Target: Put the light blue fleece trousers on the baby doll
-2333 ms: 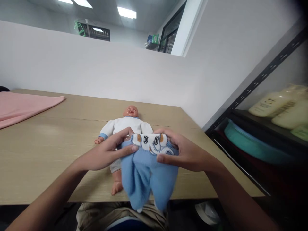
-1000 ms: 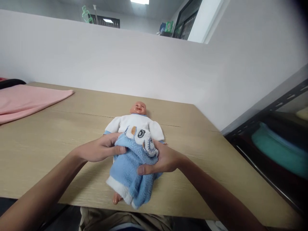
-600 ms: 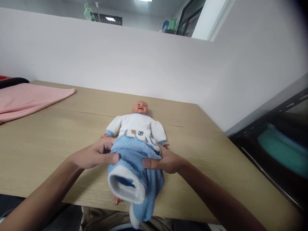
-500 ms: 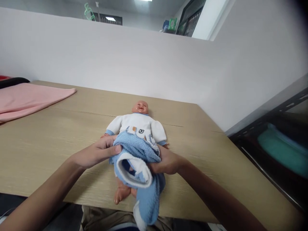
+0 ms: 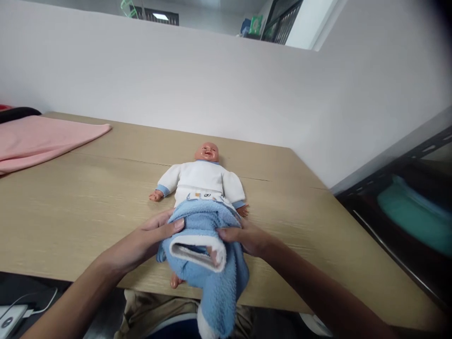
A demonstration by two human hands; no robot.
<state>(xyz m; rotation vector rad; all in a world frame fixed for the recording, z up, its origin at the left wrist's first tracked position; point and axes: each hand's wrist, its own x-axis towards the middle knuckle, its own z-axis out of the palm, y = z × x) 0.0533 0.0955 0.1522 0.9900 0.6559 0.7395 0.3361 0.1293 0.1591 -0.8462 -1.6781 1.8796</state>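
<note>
A baby doll lies face up on the table, its head towards the wall. It wears a white long-sleeved top with blue cuffs. Blue fleecy pants cover its lower body, and a printed face partly shows near the waist. One white-cuffed leg opening faces me, with something skin-coloured inside; the other leg hangs over the table edge. My left hand grips the pants' left side, thumb on top. On the right side, my right hand holds the fabric the same way. One bare doll foot pokes out below.
A pink cloth lies at the table's left, with a black and red item behind it. The white wall borders the table's far side. A dark rack holding something teal stands at right. A white device with a cable is at lower left.
Both hands have shifted slightly with the pants, and the facing leg opening has flattened. Less of the printed face shows. The doll's hand on the left has come into view.
</note>
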